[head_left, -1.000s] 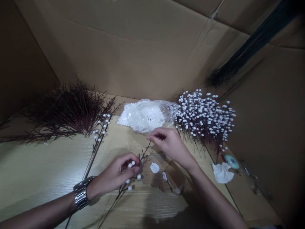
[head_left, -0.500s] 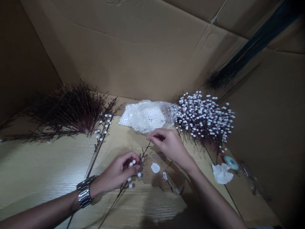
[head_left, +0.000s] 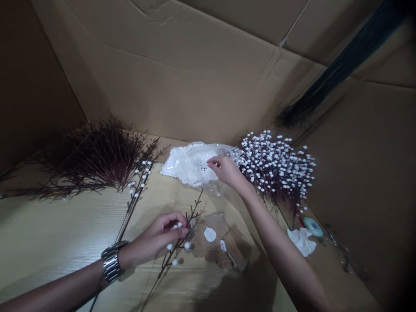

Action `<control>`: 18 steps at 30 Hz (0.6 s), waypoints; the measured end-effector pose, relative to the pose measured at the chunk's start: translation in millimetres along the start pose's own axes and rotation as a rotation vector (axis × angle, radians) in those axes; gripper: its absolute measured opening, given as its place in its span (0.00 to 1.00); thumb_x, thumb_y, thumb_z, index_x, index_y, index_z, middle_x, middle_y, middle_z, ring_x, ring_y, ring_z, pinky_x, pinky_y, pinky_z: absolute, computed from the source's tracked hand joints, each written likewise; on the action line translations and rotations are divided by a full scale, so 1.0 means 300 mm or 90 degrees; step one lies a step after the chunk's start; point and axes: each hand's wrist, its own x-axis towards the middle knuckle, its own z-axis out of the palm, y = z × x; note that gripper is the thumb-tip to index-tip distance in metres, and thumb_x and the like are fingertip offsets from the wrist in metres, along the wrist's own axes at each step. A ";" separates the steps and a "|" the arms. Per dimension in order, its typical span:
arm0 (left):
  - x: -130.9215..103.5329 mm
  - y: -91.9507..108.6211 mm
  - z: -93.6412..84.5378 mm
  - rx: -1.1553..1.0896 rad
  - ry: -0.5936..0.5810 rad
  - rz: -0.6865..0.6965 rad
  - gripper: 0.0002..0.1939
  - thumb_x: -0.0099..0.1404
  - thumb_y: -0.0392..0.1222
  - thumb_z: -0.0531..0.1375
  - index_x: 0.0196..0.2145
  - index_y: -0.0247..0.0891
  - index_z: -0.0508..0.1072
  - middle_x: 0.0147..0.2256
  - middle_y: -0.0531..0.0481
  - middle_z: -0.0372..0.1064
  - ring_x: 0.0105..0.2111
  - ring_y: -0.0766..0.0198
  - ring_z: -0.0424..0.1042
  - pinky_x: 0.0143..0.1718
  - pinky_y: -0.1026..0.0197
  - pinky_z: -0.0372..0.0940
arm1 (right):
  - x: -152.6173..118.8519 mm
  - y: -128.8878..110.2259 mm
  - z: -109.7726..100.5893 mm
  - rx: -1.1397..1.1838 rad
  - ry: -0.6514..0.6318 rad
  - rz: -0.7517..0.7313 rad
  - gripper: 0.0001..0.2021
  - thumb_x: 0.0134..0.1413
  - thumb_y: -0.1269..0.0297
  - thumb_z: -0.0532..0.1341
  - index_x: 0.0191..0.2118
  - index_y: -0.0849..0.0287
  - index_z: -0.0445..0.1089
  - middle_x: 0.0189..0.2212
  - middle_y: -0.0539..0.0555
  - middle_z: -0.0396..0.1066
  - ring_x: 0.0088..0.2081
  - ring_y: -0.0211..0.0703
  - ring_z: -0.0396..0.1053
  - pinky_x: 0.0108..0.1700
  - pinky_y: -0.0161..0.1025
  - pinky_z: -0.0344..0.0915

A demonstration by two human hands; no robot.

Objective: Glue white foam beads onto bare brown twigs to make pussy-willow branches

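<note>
My left hand (head_left: 167,234) pinches a dark twig (head_left: 167,258) that carries several white balls on its lower part; its upper tips are bare. My right hand (head_left: 224,169) is over the right part of a clear plastic bag of white balls (head_left: 185,167), thumb and forefinger close together. Whether anything is between those fingertips is too small to tell. Below the right hand a white glue-like blob (head_left: 209,234) lies on a brownish sheet (head_left: 217,219).
Bare dark twigs (head_left: 94,156) are heaped at the left, beside one white-balled twig (head_left: 139,184). White-tipped twigs (head_left: 276,164) stand bunched at the right, near crumpled tissue (head_left: 302,241), a pale green object (head_left: 312,226) and scissors (head_left: 342,251). Cardboard walls (head_left: 182,86) rise behind.
My right hand has left the twig's upper tip and moved up to the bag. My left hand still holds the twig, slightly lower in view. The view has shifted a little.
</note>
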 end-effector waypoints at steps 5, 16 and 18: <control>0.007 -0.012 -0.009 -0.032 -0.012 0.004 0.11 0.67 0.46 0.62 0.33 0.37 0.69 0.29 0.55 0.62 0.32 0.64 0.61 0.34 0.63 0.54 | 0.082 0.082 0.127 -0.044 -0.021 0.022 0.04 0.55 0.70 0.65 0.32 0.55 0.77 0.29 0.57 0.76 0.39 0.51 0.73 0.43 0.44 0.63; 0.014 -0.001 -0.013 -0.073 -0.011 -0.018 0.09 0.66 0.45 0.63 0.33 0.38 0.69 0.28 0.57 0.61 0.31 0.64 0.60 0.33 0.63 0.53 | -0.049 -0.031 0.070 0.010 0.102 -0.071 0.06 0.63 0.63 0.60 0.36 0.55 0.74 0.33 0.53 0.75 0.35 0.44 0.71 0.42 0.44 0.67; 0.016 0.003 -0.013 -0.089 -0.005 -0.024 0.09 0.66 0.45 0.63 0.33 0.38 0.69 0.28 0.57 0.61 0.31 0.65 0.60 0.34 0.63 0.53 | -0.184 -0.097 0.047 0.046 0.138 -0.075 0.06 0.64 0.63 0.60 0.39 0.55 0.74 0.36 0.53 0.76 0.37 0.43 0.72 0.40 0.42 0.68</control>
